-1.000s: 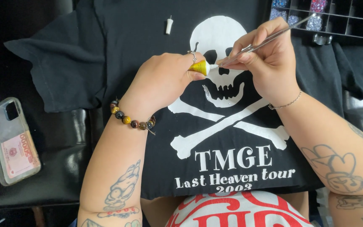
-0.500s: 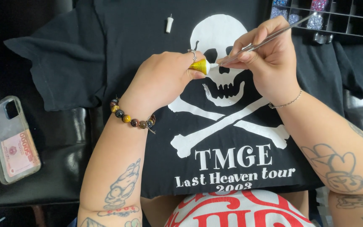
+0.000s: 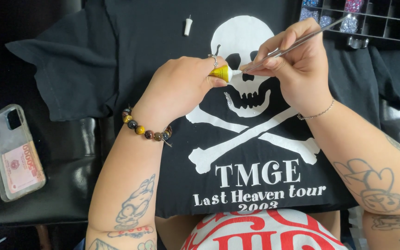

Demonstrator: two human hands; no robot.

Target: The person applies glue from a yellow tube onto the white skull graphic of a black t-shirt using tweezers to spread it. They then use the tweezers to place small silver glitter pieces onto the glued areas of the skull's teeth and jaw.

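My left hand (image 3: 177, 90) grips a small yellow glue tube (image 3: 222, 72) with a white nozzle, held over a black T-shirt (image 3: 130, 51) printed with a white skull and crossbones. My right hand (image 3: 297, 69) holds a thin metal pick tool (image 3: 297, 42), its tip touching the tube's nozzle. Both hands hover just above the skull's jaw, where a short line of small shiny stones follows the jaw's left edge. A beaded bracelet circles my left wrist and a thin chain my right.
A white tube cap (image 3: 188, 26) lies on the shirt near the top. A black compartment tray (image 3: 376, 21) with several piles of rhinestones sits at the upper right. A clear phone case (image 3: 12, 153) with a banknote inside rests on the black seat at left.
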